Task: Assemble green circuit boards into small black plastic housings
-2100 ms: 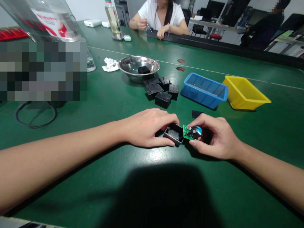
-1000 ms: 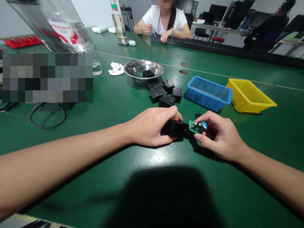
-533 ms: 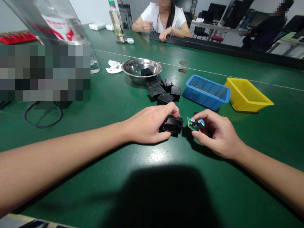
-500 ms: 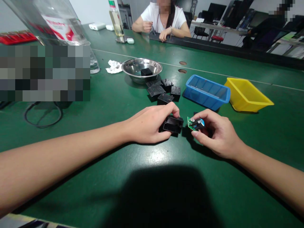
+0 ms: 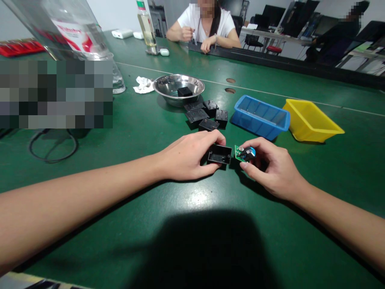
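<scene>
Between its thumb and fingers, my left hand (image 5: 195, 156) holds a black open box (image 5: 220, 155), its hollow side facing me. Just right of the box, my right hand (image 5: 272, 166) pinches a small green circuit board (image 5: 238, 153) with black and blue parts on it. A narrow gap separates board and box. Behind my left hand, several black boxes (image 5: 197, 115) lie together on the green table (image 5: 192, 249). One more black box (image 5: 184, 92) sits inside a steel bowl (image 5: 164, 93).
Right of the black boxes stand a blue tray (image 5: 260, 125) and a yellow tray (image 5: 313, 127). Crumpled white tissue (image 5: 143, 85) lies left of the bowl. At the far left are a large clear bottle (image 5: 78, 34) and a cable loop (image 5: 52, 159). A person (image 5: 207, 30) sits across the table.
The box in my left hand has tilted so its hollow side shows more. My right hand has shifted slightly left and turned the circuit board a little.
</scene>
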`<state>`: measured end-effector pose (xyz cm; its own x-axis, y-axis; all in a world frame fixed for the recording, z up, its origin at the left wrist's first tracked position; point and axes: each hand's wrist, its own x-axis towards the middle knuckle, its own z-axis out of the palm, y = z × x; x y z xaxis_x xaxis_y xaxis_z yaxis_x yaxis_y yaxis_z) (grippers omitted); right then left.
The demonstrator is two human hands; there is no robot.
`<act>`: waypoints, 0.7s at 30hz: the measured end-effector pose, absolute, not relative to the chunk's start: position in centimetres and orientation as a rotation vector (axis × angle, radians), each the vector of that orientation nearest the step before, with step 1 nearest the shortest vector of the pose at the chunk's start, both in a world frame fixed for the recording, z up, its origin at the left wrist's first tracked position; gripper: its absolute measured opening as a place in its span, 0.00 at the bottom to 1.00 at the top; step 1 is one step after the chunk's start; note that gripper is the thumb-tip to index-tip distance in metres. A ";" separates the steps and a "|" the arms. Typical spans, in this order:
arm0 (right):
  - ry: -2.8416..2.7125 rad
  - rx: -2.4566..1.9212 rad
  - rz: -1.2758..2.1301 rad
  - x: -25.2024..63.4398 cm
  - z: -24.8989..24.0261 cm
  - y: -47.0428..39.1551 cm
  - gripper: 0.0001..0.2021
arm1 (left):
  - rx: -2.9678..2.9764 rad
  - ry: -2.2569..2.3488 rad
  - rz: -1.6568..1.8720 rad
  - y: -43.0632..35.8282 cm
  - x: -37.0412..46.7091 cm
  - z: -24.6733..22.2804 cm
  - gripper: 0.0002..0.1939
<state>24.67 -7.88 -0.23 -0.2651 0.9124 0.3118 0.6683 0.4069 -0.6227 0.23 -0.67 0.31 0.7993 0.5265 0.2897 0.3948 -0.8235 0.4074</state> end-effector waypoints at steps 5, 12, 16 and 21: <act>-2.072 -1.415 0.320 24.3 -0.1 -7.7 0.10 | 2.678 0.728 0.557 -0.6 0.3 0.3 0.16; -2.121 -1.364 0.321 24.2 0.0 -7.7 0.10 | 2.743 0.560 0.632 -0.5 0.1 0.4 0.26; -2.200 -1.303 0.299 24.5 -0.6 -7.5 0.11 | 2.807 0.401 0.650 -0.4 0.2 0.3 0.20; -2.216 -1.268 0.259 24.0 -0.1 -7.3 0.14 | 2.823 0.363 0.601 -0.4 0.2 0.2 0.13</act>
<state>24.05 -7.26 -0.11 -0.3902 0.8396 0.3778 0.7298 0.5322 -0.4291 0.24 -0.38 0.23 0.8851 0.2867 0.3665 0.1915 -0.9423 0.2748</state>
